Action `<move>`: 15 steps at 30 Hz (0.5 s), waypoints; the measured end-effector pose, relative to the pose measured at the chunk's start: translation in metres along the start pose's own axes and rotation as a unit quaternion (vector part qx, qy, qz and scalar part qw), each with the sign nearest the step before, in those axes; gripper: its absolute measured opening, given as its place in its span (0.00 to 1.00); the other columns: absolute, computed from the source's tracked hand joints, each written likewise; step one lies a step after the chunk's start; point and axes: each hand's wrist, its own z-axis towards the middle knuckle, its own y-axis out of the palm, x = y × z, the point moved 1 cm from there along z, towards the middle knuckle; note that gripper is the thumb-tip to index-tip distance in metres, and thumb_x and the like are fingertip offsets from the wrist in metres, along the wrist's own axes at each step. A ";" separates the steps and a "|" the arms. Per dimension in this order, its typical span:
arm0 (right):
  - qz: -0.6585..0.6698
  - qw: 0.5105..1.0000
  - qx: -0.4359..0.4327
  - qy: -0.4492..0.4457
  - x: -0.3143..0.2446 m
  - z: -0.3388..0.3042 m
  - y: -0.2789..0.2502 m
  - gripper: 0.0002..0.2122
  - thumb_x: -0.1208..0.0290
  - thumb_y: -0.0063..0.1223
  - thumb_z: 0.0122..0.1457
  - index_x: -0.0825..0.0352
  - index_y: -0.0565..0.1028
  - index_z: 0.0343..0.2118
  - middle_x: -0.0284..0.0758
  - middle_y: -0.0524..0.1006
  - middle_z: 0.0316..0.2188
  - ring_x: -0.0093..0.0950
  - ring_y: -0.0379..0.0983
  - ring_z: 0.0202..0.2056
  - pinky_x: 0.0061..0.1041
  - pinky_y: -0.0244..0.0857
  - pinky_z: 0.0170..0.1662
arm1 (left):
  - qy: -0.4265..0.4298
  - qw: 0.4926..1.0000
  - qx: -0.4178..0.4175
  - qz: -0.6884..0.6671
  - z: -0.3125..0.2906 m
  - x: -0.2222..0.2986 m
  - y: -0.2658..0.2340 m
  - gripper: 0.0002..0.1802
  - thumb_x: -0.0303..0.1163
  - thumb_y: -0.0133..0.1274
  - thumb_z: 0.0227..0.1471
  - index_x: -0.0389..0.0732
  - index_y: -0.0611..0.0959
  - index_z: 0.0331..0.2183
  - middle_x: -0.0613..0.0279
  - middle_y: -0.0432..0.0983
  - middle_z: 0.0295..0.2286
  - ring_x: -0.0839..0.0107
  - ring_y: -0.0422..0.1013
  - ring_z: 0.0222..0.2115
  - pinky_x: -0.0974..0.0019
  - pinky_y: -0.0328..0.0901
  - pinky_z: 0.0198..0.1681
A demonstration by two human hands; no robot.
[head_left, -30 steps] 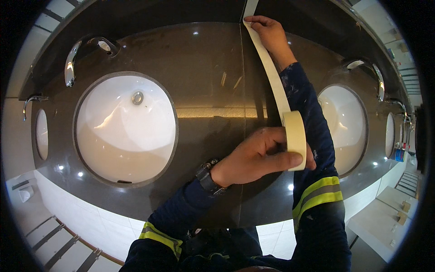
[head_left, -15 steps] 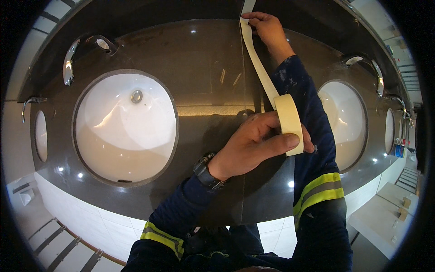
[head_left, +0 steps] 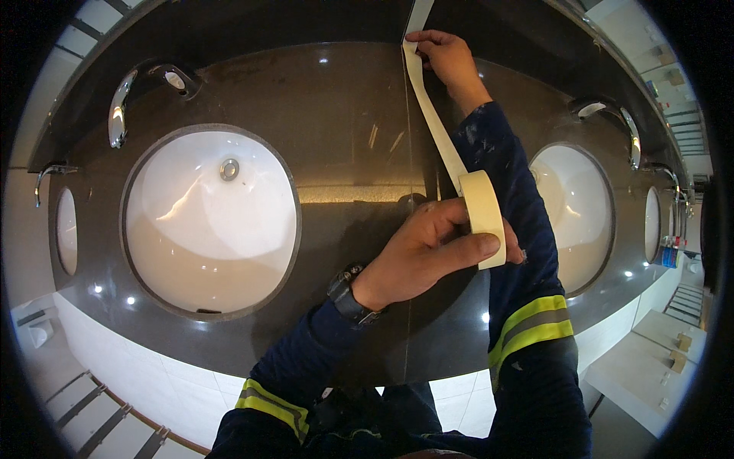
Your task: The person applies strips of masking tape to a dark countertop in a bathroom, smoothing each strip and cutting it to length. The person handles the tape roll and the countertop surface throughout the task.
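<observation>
My left hand (head_left: 417, 256) grips a roll of cream masking tape (head_left: 486, 222), its thumb on the outer face and the fingers through the core. From the roll a strip of tape (head_left: 434, 111) stretches away to the back of the dark stone countertop (head_left: 336, 99). At that far end my right hand (head_left: 447, 61) has its fingertips closed on the strip, where counter meets backsplash. Beyond the fingers, more tape runs up the backsplash. The stretch between my hands hangs just right of a thin seam in the counter, and its lower end passes beside my right sleeve.
A white round basin (head_left: 210, 229) is set into the counter on the left, with a chrome faucet (head_left: 118, 111) behind it. Another basin (head_left: 577, 222) lies right of my right forearm, with its own faucet (head_left: 631, 138). Smaller-looking basins show at both far ends.
The view has shifted slightly, so everything sits a little lower. My right fingertips remain at the back edge on the strip, and my left hand still holds the roll.
</observation>
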 end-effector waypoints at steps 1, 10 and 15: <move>-0.001 1.000 -0.002 0.003 -0.001 0.000 0.000 0.11 0.73 0.51 0.67 0.62 0.86 0.45 0.29 0.84 0.37 0.19 0.77 0.36 0.21 0.71 0.40 | 0.000 1.000 -0.001 0.003 0.000 0.000 0.000 0.14 0.39 0.54 0.65 0.40 0.84 0.44 0.58 0.84 0.39 0.66 0.80 0.44 0.60 0.70 0.55; -0.019 1.000 0.007 0.017 -0.009 -0.005 0.001 0.11 0.72 0.52 0.66 0.61 0.86 0.45 0.29 0.84 0.37 0.19 0.76 0.36 0.21 0.71 0.40 | 0.013 1.000 -0.002 0.008 0.001 -0.003 -0.002 0.16 0.43 0.54 0.65 0.41 0.85 0.44 0.59 0.84 0.38 0.67 0.80 0.43 0.60 0.69 0.54; -0.043 0.999 0.016 -0.020 -0.010 -0.005 0.001 0.12 0.74 0.52 0.62 0.59 0.86 0.44 0.38 0.86 0.37 0.28 0.82 0.38 0.29 0.74 0.47 | -0.002 1.000 -0.019 -0.001 0.000 -0.002 0.001 0.19 0.43 0.54 0.65 0.38 0.80 0.48 0.53 0.83 0.40 0.60 0.79 0.44 0.54 0.70 0.53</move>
